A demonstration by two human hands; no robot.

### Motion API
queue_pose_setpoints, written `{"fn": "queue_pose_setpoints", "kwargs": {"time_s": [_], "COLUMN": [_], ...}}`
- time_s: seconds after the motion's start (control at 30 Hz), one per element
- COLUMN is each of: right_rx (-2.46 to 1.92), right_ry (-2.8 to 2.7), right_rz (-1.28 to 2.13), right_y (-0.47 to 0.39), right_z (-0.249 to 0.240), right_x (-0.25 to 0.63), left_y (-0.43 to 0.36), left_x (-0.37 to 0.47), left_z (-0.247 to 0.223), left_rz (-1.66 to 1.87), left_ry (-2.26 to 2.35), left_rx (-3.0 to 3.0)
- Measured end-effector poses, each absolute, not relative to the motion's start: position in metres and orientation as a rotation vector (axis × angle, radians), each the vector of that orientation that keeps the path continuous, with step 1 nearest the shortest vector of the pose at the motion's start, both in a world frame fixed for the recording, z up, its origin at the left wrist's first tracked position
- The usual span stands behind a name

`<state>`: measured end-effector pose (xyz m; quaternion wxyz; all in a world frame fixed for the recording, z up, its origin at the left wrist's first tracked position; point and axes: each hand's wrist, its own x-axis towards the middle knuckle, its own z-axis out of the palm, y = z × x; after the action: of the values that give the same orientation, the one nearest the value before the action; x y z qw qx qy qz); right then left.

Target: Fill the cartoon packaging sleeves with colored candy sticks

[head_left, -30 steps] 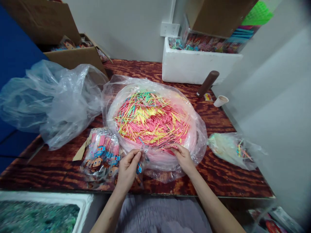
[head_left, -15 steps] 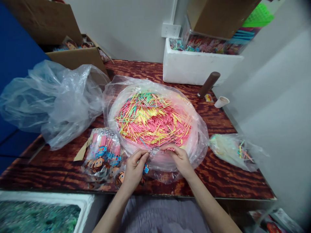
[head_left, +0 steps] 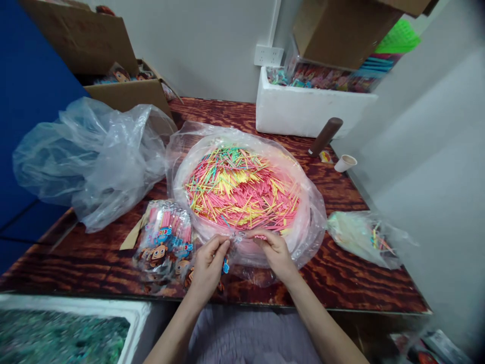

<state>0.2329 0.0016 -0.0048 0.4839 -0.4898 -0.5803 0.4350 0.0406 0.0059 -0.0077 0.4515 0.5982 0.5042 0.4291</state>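
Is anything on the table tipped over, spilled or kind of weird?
I see nothing spilled: the colourful sticks are jumbled but sit inside the clear plastic. The brown tube looks oddly tilted near the paper cup, though the camera's view may be making it lean.

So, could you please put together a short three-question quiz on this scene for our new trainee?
1. True or false: in the picture, the brown cylinder is to the left of the paper cup.
2. Which is nearer the pile of cartoon packets: (a) the left hand or (b) the right hand?
3. Fill in: the sticks in the open plastic bag show pink, green and ____.

Key: 1. True; 2. a; 3. yellow.
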Motion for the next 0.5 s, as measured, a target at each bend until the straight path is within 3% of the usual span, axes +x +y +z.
{"fn": "queue_pose_setpoints", "kwargs": {"time_s": [0.5], "right_rx": [-1.114], "right_ry": [-1.47], "right_rz": [1.039], "right_y": [-0.013], "right_z": [-0.008], "right_x": [0.234], "left_y": [-0.006], "left_x": [0.044], "left_z": [-0.004], "left_rz": [1.046], "left_ry": [1.279], "left_rx": [1.502]}}
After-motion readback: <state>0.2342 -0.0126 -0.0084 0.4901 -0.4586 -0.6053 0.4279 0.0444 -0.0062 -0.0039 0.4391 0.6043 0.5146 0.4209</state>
